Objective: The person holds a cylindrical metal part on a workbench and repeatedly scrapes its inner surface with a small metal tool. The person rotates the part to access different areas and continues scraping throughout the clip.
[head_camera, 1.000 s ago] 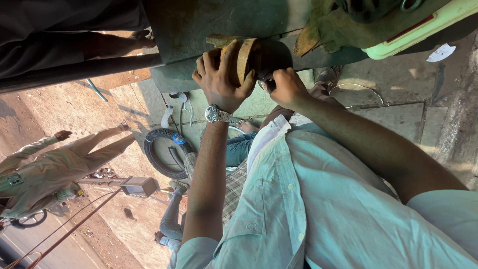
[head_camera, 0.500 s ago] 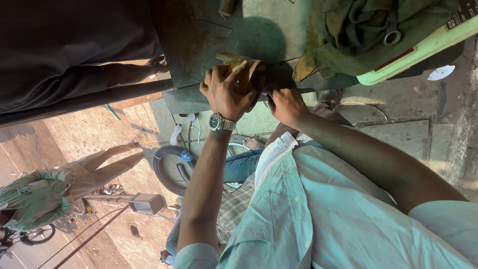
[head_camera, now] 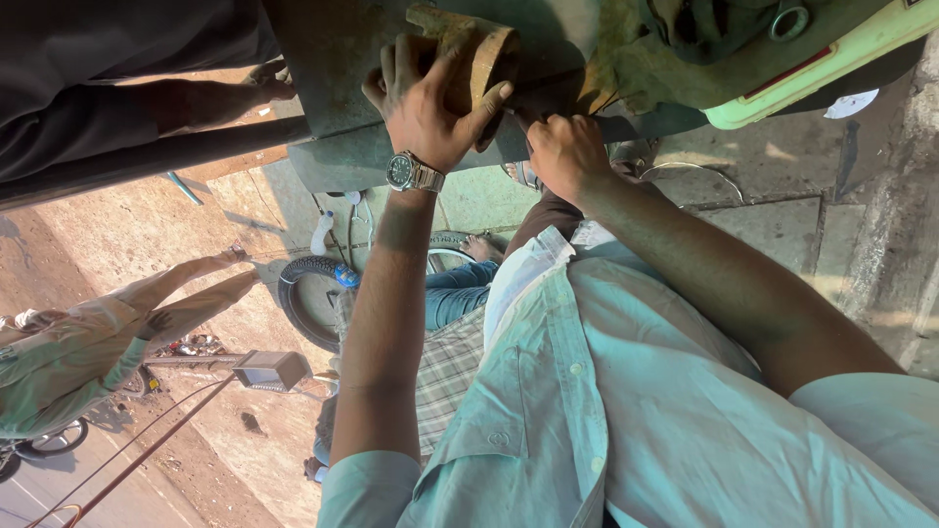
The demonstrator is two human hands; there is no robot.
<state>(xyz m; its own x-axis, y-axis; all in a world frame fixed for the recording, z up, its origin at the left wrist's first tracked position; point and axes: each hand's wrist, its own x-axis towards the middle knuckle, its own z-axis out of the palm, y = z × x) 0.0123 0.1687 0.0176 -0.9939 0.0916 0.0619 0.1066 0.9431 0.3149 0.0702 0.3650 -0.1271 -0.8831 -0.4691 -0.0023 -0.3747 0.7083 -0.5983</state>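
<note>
A brown curved piece (head_camera: 476, 59) at the far edge of the grey-green slab (head_camera: 323, 88) is gripped by the left hand (head_camera: 430, 108). The right hand (head_camera: 565, 152), closed beside it, holds something unseen. Fingers could be pinched if the piece slips.

A curved rusty-brown metal piece (head_camera: 476, 61) is showing orange-tan patches against the dull grey-green metal bench (head_camera: 333, 88). A silver wristwatch with a dark dial (head_camera: 409, 172) is glinting. A pale mint-green shirt (head_camera: 626, 411) is catching sunlight, and a light green plastic casing (head_camera: 822, 68) is lying along the bench's right edge.
</note>
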